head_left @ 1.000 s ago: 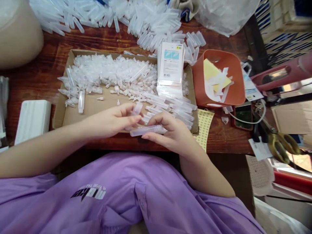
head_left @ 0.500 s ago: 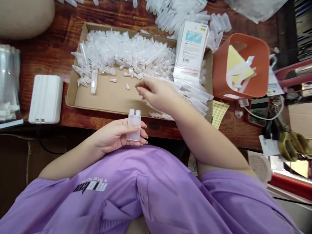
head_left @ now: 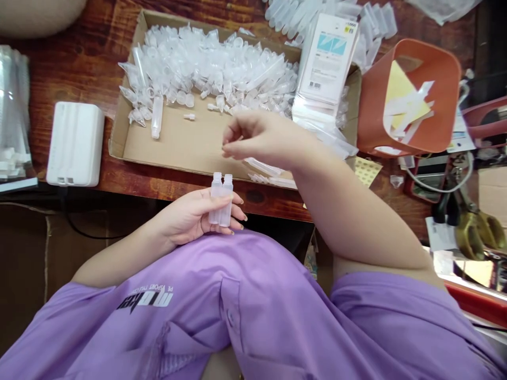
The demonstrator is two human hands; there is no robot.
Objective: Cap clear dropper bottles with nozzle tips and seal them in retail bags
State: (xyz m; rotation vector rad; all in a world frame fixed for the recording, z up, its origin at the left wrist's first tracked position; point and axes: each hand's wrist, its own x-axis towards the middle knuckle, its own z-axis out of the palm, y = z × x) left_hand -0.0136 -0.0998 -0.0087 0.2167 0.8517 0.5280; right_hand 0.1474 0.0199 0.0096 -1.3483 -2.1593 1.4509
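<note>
My left hand (head_left: pixel 198 211) is closed round two small translucent plastic bottles (head_left: pixel 221 203), upright side by side, their open threaded necks pointing away from me. Above the front part of a shallow cardboard tray (head_left: pixel 178 150), my right hand (head_left: pixel 257 137) has thumb and fingers pinched together. Whatever sits between those fingertips is too small or hidden to make out. A heap of clear caps and nozzle tips (head_left: pixel 214 63) fills the back of the tray. One loose nozzle tip (head_left: pixel 189 116) and a single bottle (head_left: pixel 157 117) lie on the bare cardboard nearer me.
A stack of printed cards (head_left: pixel 327 63) rests at the tray's right side, beside an orange bin (head_left: pixel 415 100) holding paper scraps. Scissors (head_left: pixel 475 227) and a phone (head_left: pixel 430 179) lie farther right. A white box-shaped device (head_left: pixel 75 143) with a cable stands left. More tubes (head_left: pixel 293 16) lie behind.
A small nozzle tip that lay on the cardboard beside my right hand is no longer visible there. My right hand's fingers have drawn into a pinch. The view has shifted slightly; my left hand keeps both bottles.
</note>
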